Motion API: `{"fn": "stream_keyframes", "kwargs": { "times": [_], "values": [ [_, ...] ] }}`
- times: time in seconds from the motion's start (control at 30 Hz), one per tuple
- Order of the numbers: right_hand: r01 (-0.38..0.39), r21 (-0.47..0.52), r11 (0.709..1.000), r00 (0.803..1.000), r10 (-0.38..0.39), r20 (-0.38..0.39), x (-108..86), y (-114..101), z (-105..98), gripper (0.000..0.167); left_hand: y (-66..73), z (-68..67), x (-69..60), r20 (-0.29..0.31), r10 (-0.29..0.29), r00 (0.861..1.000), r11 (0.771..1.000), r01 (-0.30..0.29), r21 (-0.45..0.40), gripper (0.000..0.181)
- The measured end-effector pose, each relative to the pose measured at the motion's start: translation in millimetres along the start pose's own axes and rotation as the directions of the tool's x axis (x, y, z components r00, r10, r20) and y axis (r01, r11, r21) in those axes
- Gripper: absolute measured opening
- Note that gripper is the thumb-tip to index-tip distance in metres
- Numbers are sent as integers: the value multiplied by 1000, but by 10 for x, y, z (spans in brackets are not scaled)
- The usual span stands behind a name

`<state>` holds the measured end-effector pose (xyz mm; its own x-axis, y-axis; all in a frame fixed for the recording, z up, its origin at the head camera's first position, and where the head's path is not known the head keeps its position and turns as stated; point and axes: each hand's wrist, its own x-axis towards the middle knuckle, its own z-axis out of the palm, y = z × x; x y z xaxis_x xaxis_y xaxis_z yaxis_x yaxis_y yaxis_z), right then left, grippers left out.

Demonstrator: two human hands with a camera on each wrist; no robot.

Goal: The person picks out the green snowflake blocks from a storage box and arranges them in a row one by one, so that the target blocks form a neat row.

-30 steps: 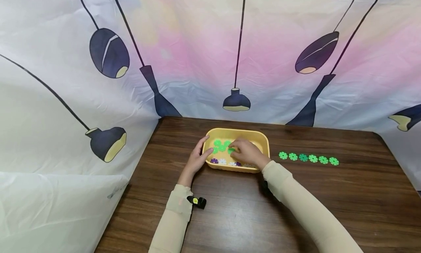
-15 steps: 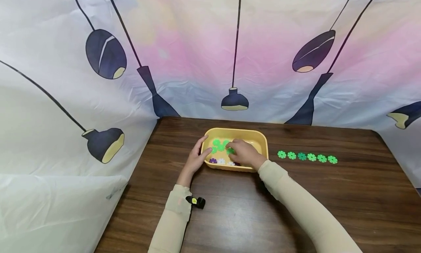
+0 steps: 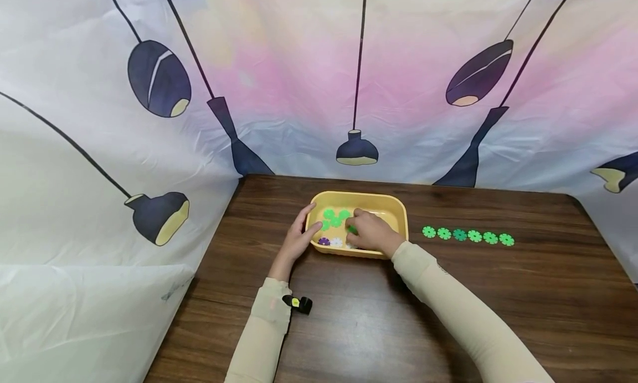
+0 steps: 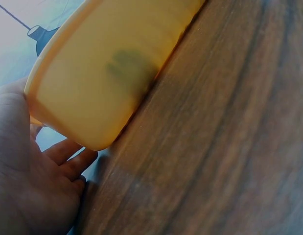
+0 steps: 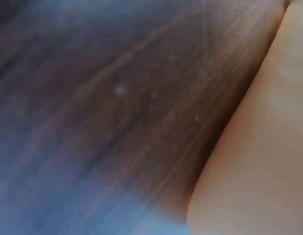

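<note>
A yellow plastic tray [image 3: 358, 197] holds several green snowflake discs [image 3: 336, 221], with purple [image 3: 324, 242] and white [image 3: 336, 242] discs along its near side. My left hand [image 3: 296, 241] grips the tray's left end, thumb over the rim; the left wrist view shows this hand [image 4: 41, 181] against the tray's outer wall [image 4: 87, 83]. My right hand [image 3: 371, 232] reaches into the tray, fingers curled down at a green disc [image 3: 352, 229], which they partly cover and appear to pinch. In the right wrist view the hand is out of sight; a blurred tan wall [image 5: 259, 147] fills the right side.
To the tray's right, several snowflake discs [image 3: 474, 236] lie in a straight row on the brown wooden table [image 3: 349, 311], one of them darker green. A cloth backdrop [image 3: 299, 84] with printed lamps stands behind the table, and white cloth [image 3: 99, 316] hangs along the left edge.
My right fingers have closed in around the green disc and now cover more of it. The left hand keeps its place on the tray. The row of discs is unchanged.
</note>
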<state>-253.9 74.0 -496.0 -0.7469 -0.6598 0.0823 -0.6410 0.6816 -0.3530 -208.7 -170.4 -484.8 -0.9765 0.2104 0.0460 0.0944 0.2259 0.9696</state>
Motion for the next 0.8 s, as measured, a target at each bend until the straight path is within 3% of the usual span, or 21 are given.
{"fn": "stream_keyframes", "kwargs": {
  "times": [0.17,0.47,0.67,0.8],
  "values": [
    [-48,13,999,999,48,19,-18,-8,-11,13,-7,9,8,-1,4,1000,1000,-4,-14,64],
    [22,42,999,999,-20,-49,-10,17,16,16,-72,46,20,-23,16,1000,999,-17,-51,62],
    [23,65,998,999,-22,-23,4,54,28,17,-107,65,31,-43,24,999,998,-26,-51,61],
    [24,111,994,1000,-24,-6,5,49,11,18,-67,38,24,-26,21,999,999,-21,-33,62]
  ]
}}
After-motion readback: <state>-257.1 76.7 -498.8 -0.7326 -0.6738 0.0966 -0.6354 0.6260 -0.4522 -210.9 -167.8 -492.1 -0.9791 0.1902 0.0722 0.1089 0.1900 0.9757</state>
